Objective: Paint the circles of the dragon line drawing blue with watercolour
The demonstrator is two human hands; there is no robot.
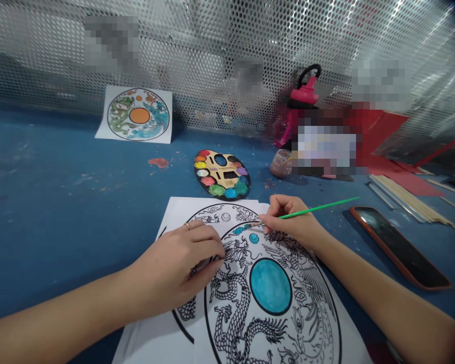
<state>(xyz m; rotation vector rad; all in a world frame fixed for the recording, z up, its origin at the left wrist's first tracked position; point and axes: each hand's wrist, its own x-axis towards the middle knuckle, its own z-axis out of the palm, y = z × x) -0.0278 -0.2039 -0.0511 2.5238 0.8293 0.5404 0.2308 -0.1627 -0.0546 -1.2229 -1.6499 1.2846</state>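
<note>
1. Right hand (290, 222) is pinching a green-handled paintbrush (318, 208) firmly, its tip touching the sheet's upper teal patch.
2. Left hand (172, 268) is lying open, gripping nothing, on the dragon line-art sheet (250, 323) at the near edge of the blue desk (60, 212).
3. Watercolour palette (222, 174) is sitting just beyond the sheet.

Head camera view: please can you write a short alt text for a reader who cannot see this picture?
A person's right hand holds a green brush over a dragon sheet, partly painted teal, while the left hand rests on it. A palette and a painted sheet lie on a blue table.
</note>
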